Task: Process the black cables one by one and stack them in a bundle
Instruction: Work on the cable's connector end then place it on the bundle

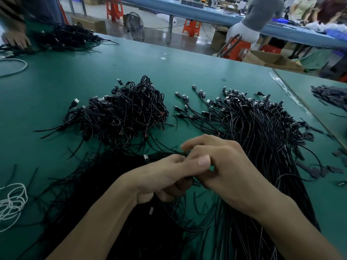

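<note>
Both my hands meet low in the middle of the green table [56,85]. My left hand [165,177] grips a black cable [165,153] whose metal plug [145,157] sticks out to the left. My right hand [221,166] overlaps the left and pinches the same cable near its end; the exact grip is partly hidden. A heap of coiled black cables [124,111] lies ahead to the left. A spread of straight black cables [262,124] with plugs pointing away lies to the right. Loose black cables [116,212] cover the table under my forearms.
Another person's hand [16,39] rests beside a further black cable pile [63,37] at the far left. White cable loops [11,201] lie at the left edge. Dark flat strips [330,95] sit at the far right. People, orange stools and cardboard boxes stand beyond the table.
</note>
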